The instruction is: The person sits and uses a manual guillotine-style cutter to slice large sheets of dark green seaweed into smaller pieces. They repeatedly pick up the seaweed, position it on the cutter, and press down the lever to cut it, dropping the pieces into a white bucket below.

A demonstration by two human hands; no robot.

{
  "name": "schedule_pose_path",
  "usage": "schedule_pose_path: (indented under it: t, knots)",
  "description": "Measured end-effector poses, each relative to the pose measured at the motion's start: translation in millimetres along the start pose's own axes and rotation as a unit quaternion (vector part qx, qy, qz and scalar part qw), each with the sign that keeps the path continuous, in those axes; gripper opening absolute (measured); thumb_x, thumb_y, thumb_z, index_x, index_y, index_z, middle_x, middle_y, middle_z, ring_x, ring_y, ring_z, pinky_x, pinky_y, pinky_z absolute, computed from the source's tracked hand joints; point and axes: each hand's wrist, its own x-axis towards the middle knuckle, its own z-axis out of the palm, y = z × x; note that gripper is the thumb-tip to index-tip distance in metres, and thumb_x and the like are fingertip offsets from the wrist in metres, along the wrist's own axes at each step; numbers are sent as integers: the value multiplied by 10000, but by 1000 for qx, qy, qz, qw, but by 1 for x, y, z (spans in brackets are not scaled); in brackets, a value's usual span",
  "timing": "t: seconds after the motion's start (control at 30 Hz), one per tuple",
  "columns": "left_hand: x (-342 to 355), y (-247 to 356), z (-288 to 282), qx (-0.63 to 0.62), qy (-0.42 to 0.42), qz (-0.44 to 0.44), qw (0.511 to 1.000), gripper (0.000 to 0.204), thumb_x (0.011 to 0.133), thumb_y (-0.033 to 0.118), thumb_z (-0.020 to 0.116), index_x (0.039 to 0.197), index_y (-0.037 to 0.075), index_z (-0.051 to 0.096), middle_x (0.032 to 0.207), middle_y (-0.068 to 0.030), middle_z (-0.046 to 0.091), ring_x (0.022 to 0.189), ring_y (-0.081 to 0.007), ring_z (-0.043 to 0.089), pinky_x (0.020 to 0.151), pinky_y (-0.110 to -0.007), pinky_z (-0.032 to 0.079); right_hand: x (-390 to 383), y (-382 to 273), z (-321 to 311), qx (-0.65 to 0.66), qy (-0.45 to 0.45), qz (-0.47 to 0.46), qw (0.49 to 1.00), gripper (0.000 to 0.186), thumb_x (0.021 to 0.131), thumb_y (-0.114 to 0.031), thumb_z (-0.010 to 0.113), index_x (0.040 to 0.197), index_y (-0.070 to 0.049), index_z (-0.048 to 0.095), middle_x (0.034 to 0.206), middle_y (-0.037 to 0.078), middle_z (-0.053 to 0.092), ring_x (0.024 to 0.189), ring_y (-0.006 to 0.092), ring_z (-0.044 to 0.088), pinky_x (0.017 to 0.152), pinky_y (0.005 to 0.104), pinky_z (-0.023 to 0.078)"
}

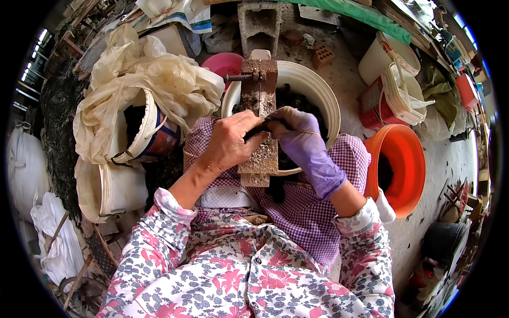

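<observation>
The person's bare L hand point(233, 139) & purple-gloved R hand point(303, 140) both pinch a small dark piece point(258, 127), exact shape unclear, over the crusted stand point(259, 156) by the white bucket point(324, 100). Poss. trouble: a loose pinch lets it drop in the bucket, or bare fingertips get scraped b/c they're so close to that rough top.

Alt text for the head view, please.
A person's bare left hand and purple-gloved right hand meet above a crusted board over a white tub; anything held is too hidden to identify. An orange bucket is at right, crumpled plastic at left.
</observation>
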Motion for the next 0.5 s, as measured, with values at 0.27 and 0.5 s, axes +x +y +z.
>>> schedule_pose_path:
  t: [0.27, 0.5]
  knots:
    - [-34, -2, -14, -261, 0, -195, 945, 256, 784, -75, 563, 1039, -51, 565, 934, -81, 619, 793, -78, 582, 707, -197, 466, -21, -35, -34, 208, 51, 218, 952, 60, 807, -58, 587, 820, -10, 620, 628, 31, 588, 507, 72, 518, 448, 185, 398]
    - [-47, -3, -43, -175, -178, -347, 904, 143, 830, 88, 579, 846, -35, 652, 652, -54, 640, 593, -78, 584, 572, -223, 469, -28, 12, -24, 266, 78, 304, 912, 50, 792, -13, 552, 782, 19, 589, 607, 67, 567, 462, 106, 489, 423, 212, 385]
